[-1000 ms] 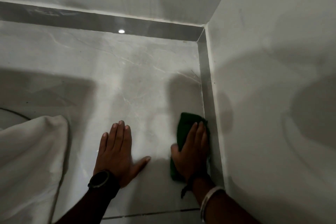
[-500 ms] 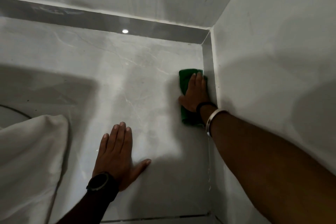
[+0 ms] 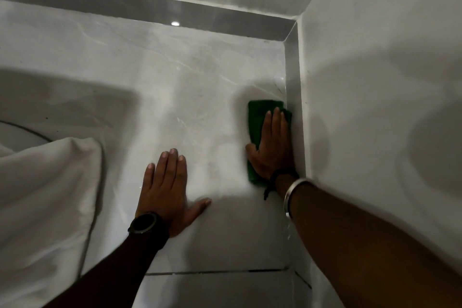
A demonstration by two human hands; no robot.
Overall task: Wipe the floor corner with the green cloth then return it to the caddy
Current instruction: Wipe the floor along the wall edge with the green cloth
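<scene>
Nearest the camera, 2 forearms reach forward over the pale marble floor [image 3: 190, 87]. The left hand [image 3: 166, 191] lies flat, palm down, fingers extended and close together with the thumb splayed out to the side; it holds nothing and looks to be bracing the body, a dark watch [image 3: 143, 223] on its wrist. To its left a heap of white fabric [image 3: 42, 205] rests on the floor. Farther on, the right hand [image 3: 272, 147] is laid flat with fingers together on the green cloth [image 3: 257, 112], pinning it to the floor by pressure rather than pinching it; a metal bangle [image 3: 292, 195] and a dark thread circle that wrist. The cloth sits hard against the grey skirting strip [image 3: 292, 77] along the right wall [image 3: 375, 82], part-way up the edge, with the corner [image 3: 291, 32] itself beyond it. To wipe well, the palm should keep even weight, drive the cloth's edge tight into the floor-to-skirting seam, and carry the stroke fully into the corner. The caddy is not in view, so the return seems yet to come.
</scene>
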